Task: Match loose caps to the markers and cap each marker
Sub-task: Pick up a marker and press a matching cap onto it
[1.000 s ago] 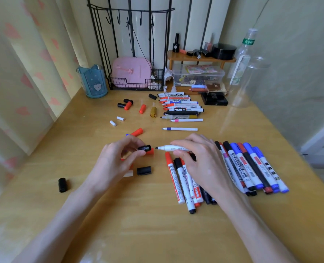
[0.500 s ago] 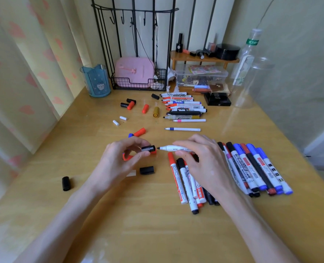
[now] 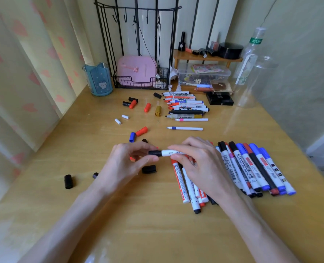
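My right hand (image 3: 199, 164) grips a white marker (image 3: 168, 152) held level above the table. My left hand (image 3: 127, 162) pinches a black cap (image 3: 155, 153) that now sits over the marker's tip. Capped markers lie in a fanned pile (image 3: 252, 168) to the right, and more under my right hand (image 3: 187, 185). Uncapped markers lie in a row (image 3: 185, 105) further back. Loose caps are scattered on the left: black ones (image 3: 68, 181) (image 3: 149, 169), red ones (image 3: 141, 131) (image 3: 147, 107), a blue one (image 3: 132, 137), white ones (image 3: 118, 121) and a gold one (image 3: 158, 111).
The wooden table (image 3: 157, 224) ends at a wall on the left. At the back stand a blue cup (image 3: 99, 80), a black wire rack with a pink case (image 3: 136, 73), a clear box (image 3: 202, 74), a black box (image 3: 220, 98) and clear bottles (image 3: 252, 69).
The gap between the black cap and the marker tip has closed; the cap is now on the marker's end. Both hands came together slightly.
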